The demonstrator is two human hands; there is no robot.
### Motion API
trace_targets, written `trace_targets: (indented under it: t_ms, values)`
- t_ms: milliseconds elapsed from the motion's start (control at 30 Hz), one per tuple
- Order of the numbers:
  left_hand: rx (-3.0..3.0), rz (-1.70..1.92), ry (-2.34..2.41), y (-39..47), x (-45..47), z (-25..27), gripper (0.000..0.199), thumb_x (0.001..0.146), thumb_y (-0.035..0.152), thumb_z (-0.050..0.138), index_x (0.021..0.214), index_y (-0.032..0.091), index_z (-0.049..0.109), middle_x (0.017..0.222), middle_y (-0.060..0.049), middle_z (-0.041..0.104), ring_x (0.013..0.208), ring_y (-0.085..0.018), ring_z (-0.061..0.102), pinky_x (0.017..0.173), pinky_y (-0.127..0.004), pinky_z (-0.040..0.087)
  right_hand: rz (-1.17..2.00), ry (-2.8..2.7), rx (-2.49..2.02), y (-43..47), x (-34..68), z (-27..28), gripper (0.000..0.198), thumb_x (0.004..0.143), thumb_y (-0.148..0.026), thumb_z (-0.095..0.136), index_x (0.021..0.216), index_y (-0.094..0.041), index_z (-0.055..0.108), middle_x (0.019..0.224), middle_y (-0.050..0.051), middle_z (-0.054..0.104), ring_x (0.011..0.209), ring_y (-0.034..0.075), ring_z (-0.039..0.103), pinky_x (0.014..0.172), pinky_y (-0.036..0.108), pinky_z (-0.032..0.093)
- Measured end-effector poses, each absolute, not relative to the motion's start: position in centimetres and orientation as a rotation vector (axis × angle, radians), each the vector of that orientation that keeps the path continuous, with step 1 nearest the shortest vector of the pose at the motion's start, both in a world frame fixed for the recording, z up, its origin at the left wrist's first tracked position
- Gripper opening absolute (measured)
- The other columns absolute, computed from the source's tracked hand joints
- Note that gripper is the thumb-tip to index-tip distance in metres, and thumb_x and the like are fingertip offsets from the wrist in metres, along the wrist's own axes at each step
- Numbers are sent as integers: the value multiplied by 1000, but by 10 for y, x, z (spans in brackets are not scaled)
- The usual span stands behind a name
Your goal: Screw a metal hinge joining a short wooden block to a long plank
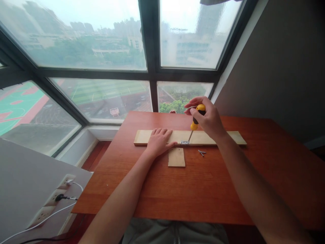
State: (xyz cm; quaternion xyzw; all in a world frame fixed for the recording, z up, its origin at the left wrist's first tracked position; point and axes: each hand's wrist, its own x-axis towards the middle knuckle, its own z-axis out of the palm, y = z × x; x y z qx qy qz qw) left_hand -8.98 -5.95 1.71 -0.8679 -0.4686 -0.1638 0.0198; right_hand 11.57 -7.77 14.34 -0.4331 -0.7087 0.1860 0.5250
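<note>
nearest the person, the reddish-brown wooden counter [193, 189] runs bare from its near edge up to a small pale wooden square [176, 157] lying flat near the middle. just right of it lie a few loose silver screws [201, 153]. beyond these a long pale wooden plank [233, 137] lies flat, its long axis parallel to the far edge of the counter. the left hand [159, 140] rests palm down on the plank left of centre, fingers spread flat, gripping nothing, only pressing. just to its right a small silver metal bracket [185, 142] sits at the plank's near edge above the square. the right hand [207, 117] is curled closed around the yellow and black screwdriver [196, 122], whose shaft slants down and leftward so its tip meets the bracket; the right hand is above and to the right of the bracket, the left hand nearer it. past the far edge, dark-framed windows [152, 73] show a hazy city.
</note>
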Motion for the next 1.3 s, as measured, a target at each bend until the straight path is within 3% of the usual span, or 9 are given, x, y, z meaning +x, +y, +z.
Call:
trace_targets:
  t_ms: [100, 267, 400, 533, 600, 767, 1033, 1167, 1300]
  values:
    - [-2682, -500, -1456, -60, -89, 18, 58, 88, 65, 47, 130, 26, 54, 122, -9, 60, 113, -29, 50, 102, -42, 33, 287, -1814, -1137, -78, 123, 150, 20, 85, -25, 51, 104, -23, 54, 103, 5, 66, 88, 20, 65, 80, 37, 50]
    - [-2672, -495, -1449, -60, -90, 17, 57, 88, 64, 47, 128, 25, 55, 120, -8, 60, 112, -29, 50, 101, -42, 33, -167, -1909, -1465, -83, 138, 161, 27, 86, -45, 57, 97, -21, 62, 87, 7, 65, 76, 23, 60, 69, 36, 46]
    - [-2676, -503, -1465, -60, -90, 17, 57, 87, 64, 49, 129, 26, 55, 120, -9, 60, 112, -29, 50, 101, -42, 34, -101, -1916, -1460, -94, 144, 167, 32, 85, -40, 61, 111, -22, 61, 88, 5, 68, 74, 22, 62, 69, 35, 47]
    - [-2692, -512, -1481, -62, -90, 19, 56, 87, 63, 50, 129, 27, 54, 120, -9, 60, 112, -29, 50, 102, -43, 33, 153, -2003, -1261, -103, 144, 172, 37, 84, -22, 55, 121, -24, 54, 107, 5, 69, 88, 20, 65, 78, 33, 50]
    - [-2697, -510, -1491, -62, -90, 20, 56, 87, 63, 50, 130, 27, 54, 120, -9, 60, 112, -29, 50, 102, -42, 33, 206, -2030, -1252, -103, 142, 172, 32, 87, -24, 52, 118, -23, 56, 108, 5, 68, 91, 20, 65, 78, 32, 50]
    - [-2703, -511, -1457, -62, -91, 19, 57, 87, 63, 50, 130, 25, 54, 122, -9, 59, 113, -28, 50, 103, -41, 33, -169, -1905, -1530, -96, 136, 164, 30, 90, -46, 52, 101, -21, 66, 97, 8, 69, 81, 25, 63, 73, 38, 47]
    - [-2718, -497, -1475, -62, -92, 19, 57, 87, 62, 50, 131, 26, 53, 124, -9, 59, 117, -28, 49, 105, -42, 31, -74, -1959, -1392, -98, 138, 164, 34, 83, -20, 49, 115, -21, 59, 110, 10, 66, 92, 25, 63, 79, 38, 48]
    - [-2727, -508, -1469, -63, -92, 20, 56, 88, 62, 50, 131, 26, 53, 124, -9, 59, 118, -28, 49, 105, -42, 31, -116, -1953, -1430, -100, 140, 168, 21, 87, -30, 52, 102, -22, 64, 101, 8, 67, 86, 24, 63, 75, 37, 47]
    - [-2727, -516, -1461, -62, -93, 20, 56, 87, 62, 51, 130, 26, 53, 124, -9, 59, 117, -28, 50, 104, -41, 32, -243, -1906, -1514, -99, 139, 166, 21, 88, -38, 57, 97, -22, 67, 92, 7, 69, 77, 23, 62, 72, 37, 46]
